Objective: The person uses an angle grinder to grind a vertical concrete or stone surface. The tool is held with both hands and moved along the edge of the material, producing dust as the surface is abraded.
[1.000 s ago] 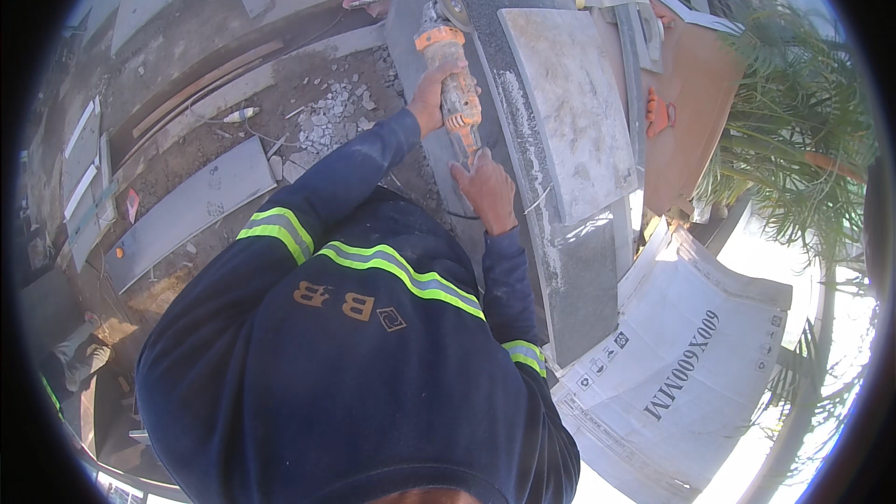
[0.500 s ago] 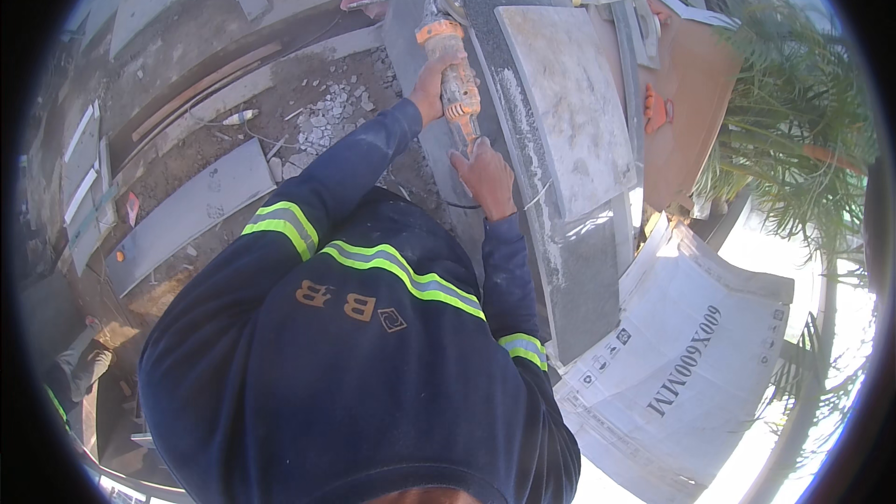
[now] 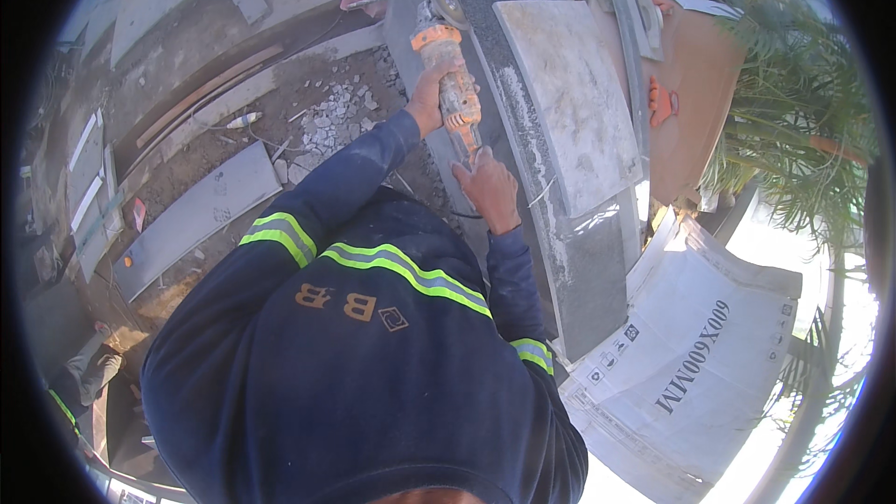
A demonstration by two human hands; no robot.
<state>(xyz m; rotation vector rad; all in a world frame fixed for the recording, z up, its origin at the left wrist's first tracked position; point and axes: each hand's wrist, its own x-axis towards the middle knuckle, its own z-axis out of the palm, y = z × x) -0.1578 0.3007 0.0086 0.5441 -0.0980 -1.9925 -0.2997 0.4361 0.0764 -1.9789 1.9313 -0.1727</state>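
Both of my hands are closed on a dusty orange angle grinder [image 3: 459, 98]. My left hand [image 3: 429, 96] wraps round its body just behind the orange collar, and my right hand [image 3: 489, 189] grips the rear end, where a dark cord runs off. The grinder's round disc [image 3: 449, 7] sits at the far end, over the left edge of a long dark grey slab [image 3: 583, 280]. A pale, stained tile [image 3: 571, 98] lies flat on that slab, right of the disc. Whether the disc touches the slab I cannot tell.
Broken tile chips [image 3: 333, 121] litter the ground at left, beside a long grey tile strip [image 3: 198, 215]. On a brown board [image 3: 695, 84] at right lies an orange suction-cup-like tool [image 3: 662, 103]. Nearer stands a flattened white carton [image 3: 686, 364], by green palm leaves [image 3: 793, 103]. Another person's trouser leg [image 3: 91, 369] shows at lower left.
The grinder's disc has tilted so more of its round face shows. My right hand has shifted slightly nearer to me. Both hands keep their hold.
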